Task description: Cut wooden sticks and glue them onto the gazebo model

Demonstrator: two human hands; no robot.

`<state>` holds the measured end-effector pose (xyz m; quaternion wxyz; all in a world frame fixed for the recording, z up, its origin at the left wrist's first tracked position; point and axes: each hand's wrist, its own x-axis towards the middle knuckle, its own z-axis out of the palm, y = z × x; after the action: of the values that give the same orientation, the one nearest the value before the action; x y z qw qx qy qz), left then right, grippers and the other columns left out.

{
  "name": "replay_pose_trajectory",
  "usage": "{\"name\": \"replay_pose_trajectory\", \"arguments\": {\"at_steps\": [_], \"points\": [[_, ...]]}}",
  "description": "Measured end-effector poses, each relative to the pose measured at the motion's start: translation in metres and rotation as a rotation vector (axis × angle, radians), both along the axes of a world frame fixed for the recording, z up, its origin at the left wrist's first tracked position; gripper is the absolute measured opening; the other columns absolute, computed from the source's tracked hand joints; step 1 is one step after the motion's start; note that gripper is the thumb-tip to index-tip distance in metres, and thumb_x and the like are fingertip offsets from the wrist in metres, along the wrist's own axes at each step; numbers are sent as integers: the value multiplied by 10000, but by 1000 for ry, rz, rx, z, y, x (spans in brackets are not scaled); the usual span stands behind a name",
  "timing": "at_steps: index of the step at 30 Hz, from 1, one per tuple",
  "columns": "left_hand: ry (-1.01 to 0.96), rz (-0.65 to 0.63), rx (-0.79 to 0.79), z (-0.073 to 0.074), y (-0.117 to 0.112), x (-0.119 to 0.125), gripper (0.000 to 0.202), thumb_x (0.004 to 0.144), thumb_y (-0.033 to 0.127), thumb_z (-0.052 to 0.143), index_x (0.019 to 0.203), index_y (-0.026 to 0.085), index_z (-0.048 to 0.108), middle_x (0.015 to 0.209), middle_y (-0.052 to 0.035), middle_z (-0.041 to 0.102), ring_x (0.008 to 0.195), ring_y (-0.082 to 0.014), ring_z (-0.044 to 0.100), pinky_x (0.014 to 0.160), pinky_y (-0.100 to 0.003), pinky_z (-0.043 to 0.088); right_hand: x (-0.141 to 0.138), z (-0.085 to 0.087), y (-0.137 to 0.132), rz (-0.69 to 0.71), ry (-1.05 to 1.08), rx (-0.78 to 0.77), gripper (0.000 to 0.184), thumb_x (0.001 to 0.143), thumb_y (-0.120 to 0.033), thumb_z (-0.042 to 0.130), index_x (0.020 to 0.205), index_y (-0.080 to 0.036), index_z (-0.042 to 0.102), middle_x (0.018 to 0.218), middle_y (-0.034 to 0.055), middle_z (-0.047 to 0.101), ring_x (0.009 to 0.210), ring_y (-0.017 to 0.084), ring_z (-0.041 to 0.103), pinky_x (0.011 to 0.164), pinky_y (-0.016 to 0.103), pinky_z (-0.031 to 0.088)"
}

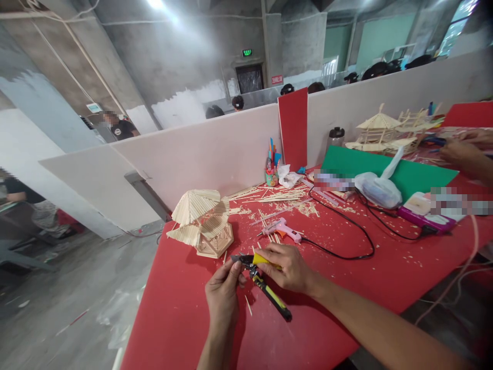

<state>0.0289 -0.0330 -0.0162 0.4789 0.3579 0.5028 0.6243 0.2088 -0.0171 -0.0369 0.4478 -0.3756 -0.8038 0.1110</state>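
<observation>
My right hand point(283, 266) is closed around the yellow handle of a hand cutter point(271, 298) with black and yellow grips. The cutter's other handle slants down toward the table edge, spread apart from the first. My left hand point(223, 293) pinches at the dark jaw end, thumb against forefinger; whatever lies between those fingers is too small to make out. Just beyond my left hand stands a small pavilion model point(202, 221) of thin wooden sticks, with tiered slatted roofs and a polygonal base. A pink glue gun point(283, 229) lies behind my right hand.
Loose sticks point(279, 194) and shavings litter the red tabletop point(185, 298). Behind them stand a pen cup point(271, 177) and a white partition point(215, 159). A black cord point(364, 252) loops at right, near a plastic bag point(377, 190), a green board point(400, 167) and another person's hands point(464, 149).
</observation>
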Motion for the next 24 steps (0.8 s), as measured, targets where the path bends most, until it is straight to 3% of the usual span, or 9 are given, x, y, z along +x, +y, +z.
{"name": "replay_pose_trajectory", "arguments": {"at_steps": [8, 19, 24], "points": [[45, 18, -9, -1, 1, -2, 341, 558, 384, 864, 781, 135, 796, 472, 3, 583, 449, -94, 471, 493, -233, 414, 0, -1, 0, 12, 9, -33, 304, 983, -359, 508, 1185, -210, 680, 868, 57, 683, 765, 161, 641, 693, 254, 473], [36, 19, 48, -10, 0, -5, 278, 605, 370, 855, 768, 154, 792, 472, 9, 574, 437, -78, 449, 473, -209, 387, -1, 1, -1, -51, -66, 70, 345, 995, -388, 481, 1186, -174, 672, 866, 68, 684, 748, 169, 635, 661, 272, 452], [4, 18, 4, -9, 2, -3, 315, 573, 386, 866, 777, 155, 798, 462, 6, 577, 441, -79, 460, 476, -206, 386, 0, -3, 0, -90, -90, 98, 350, 991, -393, 485, 1193, -174, 669, 850, 67, 684, 735, 174, 628, 653, 284, 443]]}}
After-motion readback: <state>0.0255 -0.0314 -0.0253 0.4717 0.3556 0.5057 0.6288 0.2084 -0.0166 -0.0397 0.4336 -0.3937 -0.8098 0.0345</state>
